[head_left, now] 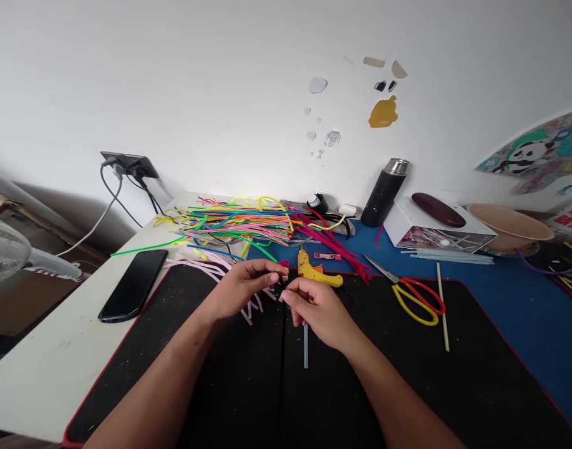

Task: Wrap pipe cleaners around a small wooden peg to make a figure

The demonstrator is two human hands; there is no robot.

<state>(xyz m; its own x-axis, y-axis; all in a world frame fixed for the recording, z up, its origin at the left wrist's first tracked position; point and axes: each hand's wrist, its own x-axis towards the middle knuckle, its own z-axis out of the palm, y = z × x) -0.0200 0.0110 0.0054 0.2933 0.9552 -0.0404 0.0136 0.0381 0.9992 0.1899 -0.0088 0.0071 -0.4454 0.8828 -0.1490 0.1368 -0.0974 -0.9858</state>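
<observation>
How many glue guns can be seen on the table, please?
1: the yellow glue gun, just beyond the right hand, at the far edge of the black mat. The colourful pile could hide another.

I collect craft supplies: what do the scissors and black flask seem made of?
Scissors: the blades look like steel, grey with metallic sheen; the smooth, solid-coloured handles, likely plastic. Black flask: perhaps painted metal, dull and speckled; its shiny silver cap suggests bare metal.

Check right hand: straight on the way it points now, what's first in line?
Likely the left hand, just ahead and to its left; depth between the two is unclear.
</observation>
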